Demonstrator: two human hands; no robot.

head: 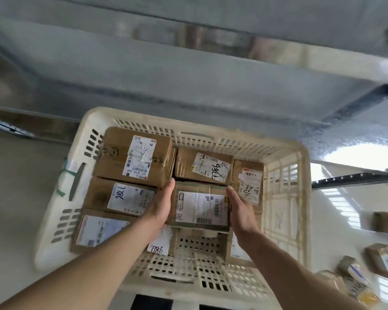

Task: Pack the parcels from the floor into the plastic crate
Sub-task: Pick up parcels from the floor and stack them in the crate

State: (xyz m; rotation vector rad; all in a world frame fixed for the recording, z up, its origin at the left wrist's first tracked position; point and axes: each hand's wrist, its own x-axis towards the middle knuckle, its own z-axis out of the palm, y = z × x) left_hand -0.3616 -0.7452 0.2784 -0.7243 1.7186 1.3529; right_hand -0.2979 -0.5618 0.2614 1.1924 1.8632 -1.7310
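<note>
A cream plastic crate [61, 198] with slotted walls stands on the floor below me, holding several brown cardboard parcels with white labels. In its middle sits a taped parcel [201, 208] with barcode labels. My left hand [161, 203] lies flat against that parcel's left side, fingers straight. My right hand [240, 210] lies flat against its right side, fingers straight too. Around it are a parcel marked 7786 [130, 198] to the left, a large parcel [133, 156] at the back left and another handwritten one [207, 166] behind. More parcels [367, 274] lie on the floor at the right.
A grey metal shelf unit [188, 74] rises right behind the crate. A lone small box [386, 222] sits on the shiny floor at the far right. A bare patch of crate bottom [198, 243] shows in front of the middle parcel.
</note>
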